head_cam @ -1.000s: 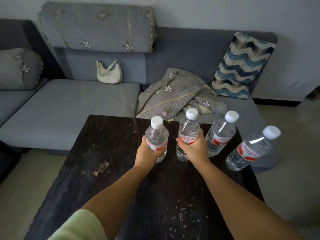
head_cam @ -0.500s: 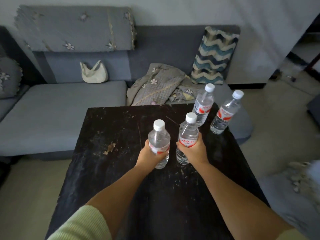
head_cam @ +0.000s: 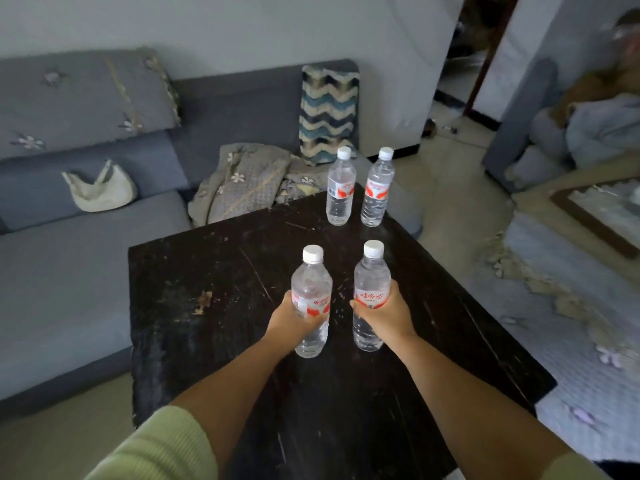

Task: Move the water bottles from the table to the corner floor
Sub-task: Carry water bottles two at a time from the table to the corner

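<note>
Sleeves: pale green cuffs [head_cam: 162,445] at the bottom edge, both forearms reaching out over the table.
Left hand [head_cam: 294,322]: fingers curled round the label band of the left held bottle [head_cam: 311,299], which is upright with its white cap on.
Right hand [head_cam: 384,315]: fingers wrapped round the middle of the right held bottle [head_cam: 371,289], also upright and capped, just beside the other one.
Bases of held bottles: whether they touch the table or hang just above it cannot be told.
Table [head_cam: 207,341]: dark, scuffed wood, with a pale chipped patch left of the hands.
Far pair of bottles [head_cam: 341,187]: two more capped bottles standing close together near the table's far right corner, well apart from the hands.
Right side: a pale quilted cover [head_cam: 571,323] with small flowers lies near the table's right edge, bare floor between them.
Behind the table: a grey sofa [head_cam: 69,265] with a crumpled throw [head_cam: 242,181], a white handbag [head_cam: 100,190] and a zigzag cushion [head_cam: 329,112].
Far right: an open doorway [head_cam: 464,64], blurred.
</note>
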Motion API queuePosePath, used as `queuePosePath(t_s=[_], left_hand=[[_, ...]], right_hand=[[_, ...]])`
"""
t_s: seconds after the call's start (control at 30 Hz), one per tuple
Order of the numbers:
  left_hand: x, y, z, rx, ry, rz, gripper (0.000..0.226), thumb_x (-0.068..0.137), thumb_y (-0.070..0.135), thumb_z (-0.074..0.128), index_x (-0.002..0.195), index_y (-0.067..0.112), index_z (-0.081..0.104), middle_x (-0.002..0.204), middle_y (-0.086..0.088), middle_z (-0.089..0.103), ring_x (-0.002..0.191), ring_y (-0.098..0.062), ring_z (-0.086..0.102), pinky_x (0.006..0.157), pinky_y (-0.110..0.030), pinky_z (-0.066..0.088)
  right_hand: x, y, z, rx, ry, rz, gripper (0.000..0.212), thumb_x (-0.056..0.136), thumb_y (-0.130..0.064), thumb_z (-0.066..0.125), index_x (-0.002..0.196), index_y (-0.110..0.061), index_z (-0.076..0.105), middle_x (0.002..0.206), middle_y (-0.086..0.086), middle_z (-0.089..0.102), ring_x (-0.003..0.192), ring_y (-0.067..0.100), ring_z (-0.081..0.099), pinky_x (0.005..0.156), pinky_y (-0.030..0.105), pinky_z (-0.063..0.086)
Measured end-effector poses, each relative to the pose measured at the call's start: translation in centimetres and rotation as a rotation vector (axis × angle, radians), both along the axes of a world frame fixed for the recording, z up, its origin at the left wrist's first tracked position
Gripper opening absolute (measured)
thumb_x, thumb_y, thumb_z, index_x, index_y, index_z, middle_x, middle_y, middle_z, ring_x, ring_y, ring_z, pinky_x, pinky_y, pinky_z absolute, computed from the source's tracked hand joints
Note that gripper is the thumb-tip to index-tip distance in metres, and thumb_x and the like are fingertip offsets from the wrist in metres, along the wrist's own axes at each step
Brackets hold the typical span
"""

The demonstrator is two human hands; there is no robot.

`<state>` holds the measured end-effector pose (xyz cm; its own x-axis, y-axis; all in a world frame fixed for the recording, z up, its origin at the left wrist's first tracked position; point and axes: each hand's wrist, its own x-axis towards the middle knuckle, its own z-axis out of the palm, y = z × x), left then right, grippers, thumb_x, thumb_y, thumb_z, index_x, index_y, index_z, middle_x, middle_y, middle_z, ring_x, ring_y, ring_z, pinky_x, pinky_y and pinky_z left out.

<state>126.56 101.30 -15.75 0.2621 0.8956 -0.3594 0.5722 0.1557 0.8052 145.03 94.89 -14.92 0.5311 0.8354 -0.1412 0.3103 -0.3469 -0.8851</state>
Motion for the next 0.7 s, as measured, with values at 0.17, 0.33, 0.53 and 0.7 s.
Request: queuePosePath(t_s=[0.17, 0.33, 0.53, 0.7], left_hand=[[2.0, -1.8, 0.7, 0.104, 0.192, -0.299, 0.067, 0.075, 0.048, 0.076, 0.128, 0.020, 0.045, 0.116, 0.003, 0.062, 0.109, -0.019, 0.060, 0.088, -0.028, 0.044], [6.1, -4.5, 0.1, 0.097, 0.183, -0.485, 0.064, 0.072, 0.056, 0.074, 0.124, 0.026, 0.051, 0.110, 0.010, 0.063, 0.100, -0.011, 0.061, 0.085, -0.026, 0.046], [14.7, -11.0, 0.3, 0.100, 0.132, -0.649, 0.066, 0.069, 0.058, 0.075, 0.121, 0.025, 0.051, 0.108, 0.008, 0.064, 0.096, -0.012, 0.062, 0.084, -0.027, 0.048], [21.8, -20.9, 0.1, 0.072, 0.084, -0.826, 0.062, 0.064, 0.056, 0.079, 0.109, 0.019, 0.058, 0.099, 0.002, 0.070, 0.090, -0.016, 0.068, 0.079, -0.030, 0.054]], right_hand=[[2.3, -5.4, 0.3, -0.112, 0.015, -0.101, 0.061, 0.073, -0.027, 0.082, 0.122, -0.020, 0.046, 0.106, -0.005, 0.059, 0.096, 0.013, 0.059, 0.084, 0.028, 0.047], [5.9, -12.9, 1.0, -0.165, -0.007, -0.247, 0.062, 0.075, -0.025, 0.081, 0.125, -0.015, 0.045, 0.108, 0.001, 0.058, 0.099, 0.019, 0.059, 0.089, 0.032, 0.046], [10.9, -24.5, 1.7, -0.208, -0.034, -0.453, 0.058, 0.071, -0.038, 0.082, 0.117, -0.016, 0.054, 0.104, 0.000, 0.065, 0.098, 0.020, 0.063, 0.084, 0.031, 0.048], [12.7, -37.8, 2.1, -0.230, -0.004, -0.695, 0.062, 0.074, -0.034, 0.081, 0.122, -0.011, 0.048, 0.100, 0.000, 0.055, 0.098, 0.022, 0.059, 0.080, 0.027, 0.041]])
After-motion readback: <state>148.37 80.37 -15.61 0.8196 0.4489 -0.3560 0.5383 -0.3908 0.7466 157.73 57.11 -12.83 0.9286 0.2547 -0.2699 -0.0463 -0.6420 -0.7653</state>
